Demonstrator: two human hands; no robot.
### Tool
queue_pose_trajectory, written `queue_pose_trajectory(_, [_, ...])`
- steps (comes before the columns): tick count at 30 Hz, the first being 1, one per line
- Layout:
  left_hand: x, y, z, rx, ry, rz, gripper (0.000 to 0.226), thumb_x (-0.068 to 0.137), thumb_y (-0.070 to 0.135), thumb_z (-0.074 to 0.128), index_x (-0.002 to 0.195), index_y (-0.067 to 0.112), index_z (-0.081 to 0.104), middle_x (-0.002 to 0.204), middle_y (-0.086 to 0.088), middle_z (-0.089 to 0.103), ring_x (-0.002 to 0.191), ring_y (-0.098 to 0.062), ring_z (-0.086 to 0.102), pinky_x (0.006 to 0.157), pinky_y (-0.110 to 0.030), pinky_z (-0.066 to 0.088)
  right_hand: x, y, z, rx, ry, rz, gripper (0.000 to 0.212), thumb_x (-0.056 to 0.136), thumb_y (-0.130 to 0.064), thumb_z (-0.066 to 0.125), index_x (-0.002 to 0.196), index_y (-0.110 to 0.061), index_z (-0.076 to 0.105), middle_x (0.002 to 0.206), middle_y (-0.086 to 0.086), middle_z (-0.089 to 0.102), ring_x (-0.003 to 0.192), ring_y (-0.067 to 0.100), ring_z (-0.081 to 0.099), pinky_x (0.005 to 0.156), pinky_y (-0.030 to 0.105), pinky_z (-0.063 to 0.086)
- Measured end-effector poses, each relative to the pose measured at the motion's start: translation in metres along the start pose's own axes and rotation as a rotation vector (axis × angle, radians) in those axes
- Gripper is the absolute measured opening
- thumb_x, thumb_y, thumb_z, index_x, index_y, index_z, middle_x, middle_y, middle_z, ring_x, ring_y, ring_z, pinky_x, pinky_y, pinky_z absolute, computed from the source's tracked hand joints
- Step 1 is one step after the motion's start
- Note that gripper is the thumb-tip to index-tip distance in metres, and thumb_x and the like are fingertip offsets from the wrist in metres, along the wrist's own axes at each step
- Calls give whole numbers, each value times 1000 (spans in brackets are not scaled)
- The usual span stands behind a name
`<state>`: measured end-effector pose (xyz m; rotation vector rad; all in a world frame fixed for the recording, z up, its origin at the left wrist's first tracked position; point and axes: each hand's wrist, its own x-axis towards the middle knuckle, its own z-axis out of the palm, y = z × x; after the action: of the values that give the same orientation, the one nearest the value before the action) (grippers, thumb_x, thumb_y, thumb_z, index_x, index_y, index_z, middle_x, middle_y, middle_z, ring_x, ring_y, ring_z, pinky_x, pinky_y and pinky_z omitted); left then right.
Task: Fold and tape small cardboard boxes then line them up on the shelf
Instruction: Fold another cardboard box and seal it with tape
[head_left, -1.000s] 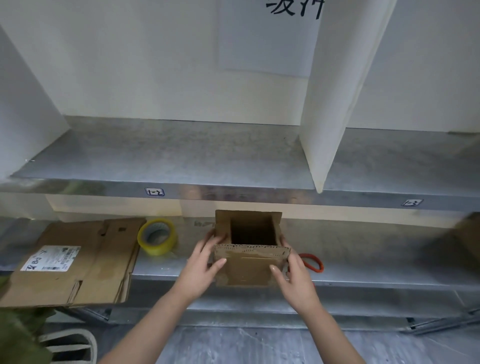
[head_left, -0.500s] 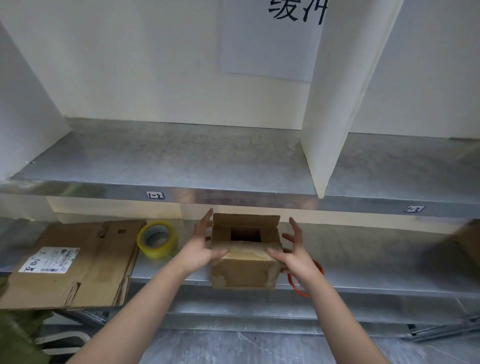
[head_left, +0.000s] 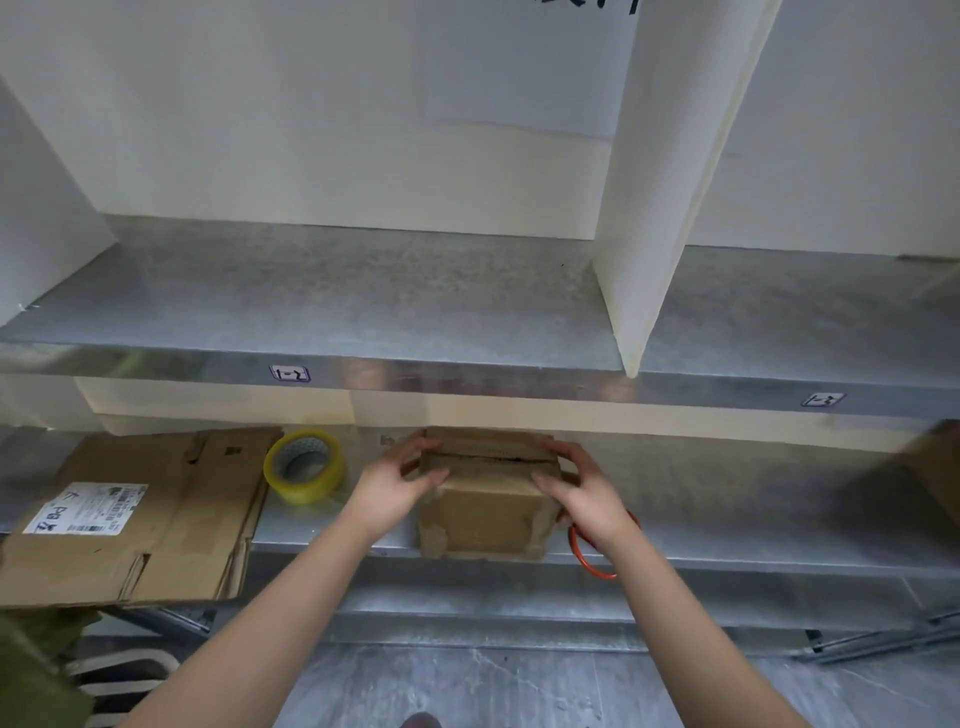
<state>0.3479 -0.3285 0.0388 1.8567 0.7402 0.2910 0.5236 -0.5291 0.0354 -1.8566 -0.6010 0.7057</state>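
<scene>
A small brown cardboard box (head_left: 485, 512) stands at the front edge of the lower metal shelf (head_left: 727, 540). Its top flaps are folded down and meet along a narrow seam. My left hand (head_left: 397, 480) holds the box's upper left corner, thumb on the near flap and fingers curled over the far flap. My right hand (head_left: 584, 491) grips the upper right corner the same way. A roll of yellowish clear tape (head_left: 305, 466) lies on the shelf just left of my left hand.
Flattened cardboard boxes (head_left: 140, 514), one with a white label, lie at the left of the lower shelf. A red ring (head_left: 597, 556) sits under my right wrist. The upper shelf (head_left: 363, 306) has a white divider (head_left: 654, 208). Another brown box (head_left: 935, 467) is at far right.
The box's top was wide open, then half closed; now the flaps are folded shut under both hands, which moved from the box's sides up onto its top corners.
</scene>
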Motion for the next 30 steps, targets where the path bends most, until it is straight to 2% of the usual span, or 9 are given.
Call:
queue_pose_trajectory(3, [-10, -7, -1, 69, 3, 51, 42, 81, 37, 75, 119, 27, 63, 148, 10, 40, 127, -14, 50, 107, -31, 42, -9, 10, 6, -15, 22, -43, 49, 87, -31, 72, 131, -27, 51, 133, -4, 57, 119, 20, 57, 94, 43, 52])
queue_pose_trajectory(6, [-16, -13, -1, 88, 18, 52, 46, 81, 39, 75, 123, 26, 62, 144, 10, 45, 128, -13, 49, 108, -29, 40, -15, 17, 11, -57, 51, -84, 49, 88, -30, 71, 132, -25, 50, 136, -4, 54, 126, 19, 52, 106, 44, 45])
queue_pose_trajectory(11, [-18, -12, 5, 73, -66, 103, 49, 77, 38, 79, 122, 33, 62, 146, 13, 41, 131, -10, 47, 109, -25, 38, -22, 30, 3, -115, 114, -90, 51, 86, -35, 72, 131, -30, 49, 133, -2, 56, 124, 17, 54, 103, 39, 47])
queue_pose_trajectory(14, [-19, -14, 12, 184, -117, 126, 65, 75, 43, 79, 133, 34, 51, 154, 7, 31, 137, -12, 38, 114, -33, 34, -23, 35, 0, -194, 227, -103, 52, 85, -43, 71, 132, -31, 52, 129, -4, 58, 117, 10, 56, 95, 20, 46])
queue_pose_trajectory(15, [-17, -13, 13, 243, -109, 139, 69, 76, 43, 78, 137, 31, 47, 155, 6, 28, 139, -13, 34, 115, -33, 31, -21, 32, 0, -182, 223, -103, 52, 86, -44, 70, 133, -30, 52, 130, -4, 58, 118, 9, 55, 95, 19, 44])
queue_pose_trajectory(18, [-10, -11, 14, 324, -60, 160, 69, 83, 38, 74, 142, 27, 41, 158, 7, 22, 141, -13, 29, 111, -22, 23, -15, 24, 2, -127, 134, -92, 60, 86, -46, 68, 139, -29, 47, 135, -9, 52, 121, 7, 49, 98, 21, 40])
queue_pose_trajectory(21, [-2, -9, 13, 274, -81, 123, 67, 84, 31, 73, 142, 23, 40, 156, 8, 24, 139, -14, 33, 108, -19, 26, -12, 20, 6, -172, 125, -114, 62, 85, -36, 73, 140, -25, 46, 133, -10, 50, 119, 6, 46, 99, 22, 40])
queue_pose_trajectory(28, [7, -10, 11, 142, -112, 57, 61, 86, 36, 70, 139, 28, 41, 153, 12, 27, 132, -16, 41, 108, -28, 37, -1, 6, 3, -32, 115, -15, 60, 81, -26, 79, 134, -28, 51, 129, -10, 52, 118, 14, 51, 91, 24, 45])
queue_pose_trajectory(30, [8, -12, 9, 142, -117, 66, 63, 86, 34, 71, 140, 28, 40, 153, 10, 27, 133, -17, 41, 108, -30, 38, -4, 8, 7, -18, 128, -21, 61, 81, -24, 79, 135, -27, 51, 130, -9, 52, 120, 15, 51, 94, 25, 44])
